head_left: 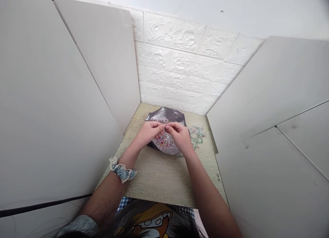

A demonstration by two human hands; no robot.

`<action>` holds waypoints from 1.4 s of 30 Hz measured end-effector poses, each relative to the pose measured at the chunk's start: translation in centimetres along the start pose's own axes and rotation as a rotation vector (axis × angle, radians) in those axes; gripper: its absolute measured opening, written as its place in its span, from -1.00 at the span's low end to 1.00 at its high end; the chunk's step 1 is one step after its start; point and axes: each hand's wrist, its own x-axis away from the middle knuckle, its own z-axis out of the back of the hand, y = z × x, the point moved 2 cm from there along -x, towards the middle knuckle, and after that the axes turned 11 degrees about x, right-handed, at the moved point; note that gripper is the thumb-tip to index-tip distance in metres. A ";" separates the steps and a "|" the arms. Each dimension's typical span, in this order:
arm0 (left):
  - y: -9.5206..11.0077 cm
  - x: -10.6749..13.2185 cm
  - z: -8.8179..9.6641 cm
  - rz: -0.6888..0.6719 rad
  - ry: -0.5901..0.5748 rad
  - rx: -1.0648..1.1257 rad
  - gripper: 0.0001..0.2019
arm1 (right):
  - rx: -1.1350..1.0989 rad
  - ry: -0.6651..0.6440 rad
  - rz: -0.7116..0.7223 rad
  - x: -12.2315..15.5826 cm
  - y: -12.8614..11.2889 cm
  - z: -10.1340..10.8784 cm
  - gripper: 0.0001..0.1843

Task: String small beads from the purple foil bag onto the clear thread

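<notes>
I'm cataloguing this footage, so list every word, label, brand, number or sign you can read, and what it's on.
There is no readable text anywhere in the picture.
Shirt: a cartoon print, no legible lettering.
Loose beads: too small to tell whether any carry marks.
Silvery bag: no lettering visible on the parts that show.

1 blue scrunchie [122,171], white lace edges [112,162], dark cartoon-print shirt [150,217], pale grey-blue sleeve [81,226]

Two hands [149,132], one bag [162,114], one scrunchie [123,171], uncountable beads [166,142].
</notes>
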 end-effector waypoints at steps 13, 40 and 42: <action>0.3 0.4 -0.2 0.022 -0.218 0.063 -0.71 | -0.063 0.067 0.131 -0.2 -0.1 0.4 -0.90; 0.5 1.3 -0.1 -0.119 -0.362 0.172 -0.74 | -0.961 0.487 -0.349 -1.4 2.0 4.8 -0.90; 0.3 1.2 0.0 -0.133 -0.401 0.174 -0.75 | -0.955 0.507 -0.343 -1.4 2.2 4.9 -0.90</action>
